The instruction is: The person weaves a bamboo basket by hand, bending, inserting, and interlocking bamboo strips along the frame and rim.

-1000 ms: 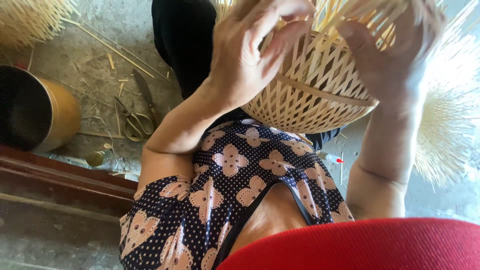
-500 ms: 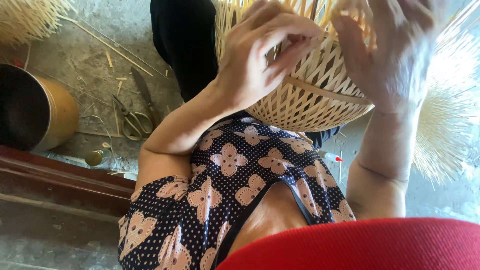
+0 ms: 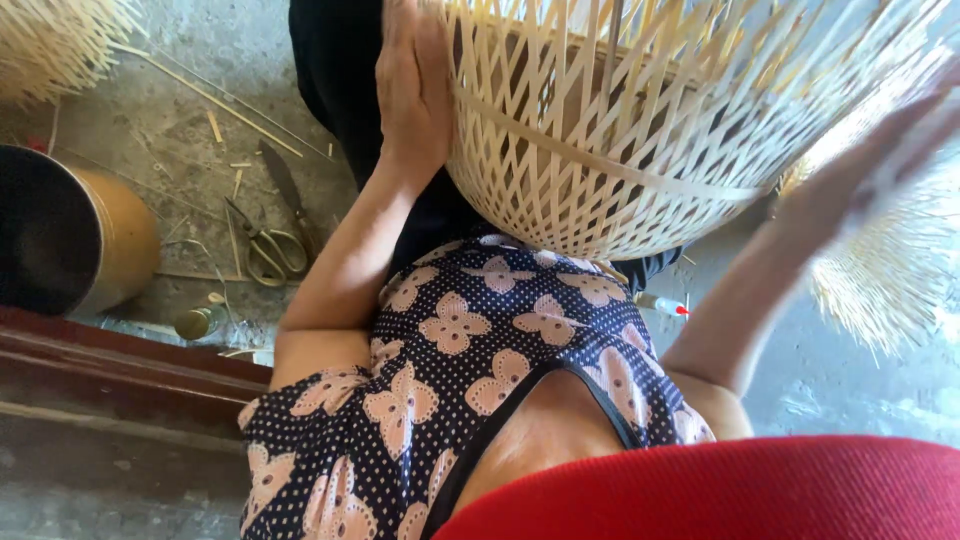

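A woven basket is held up over the lap, between both hands. The left hand is laid flat, fingers straight, against its side. The right hand is blurred at the opposite side; its grip cannot be told. Scissors and a can are seen on the floor.

The woven basket runs off the top edge, so its rim and loose strip ends cannot be seen. The left hand is cut at the fingertips by that same edge. The right hand is smeared with blur, its fingers indistinct, so its grip cannot be told. The dark tin at far left is cropped. A red cloth hides the near floor.
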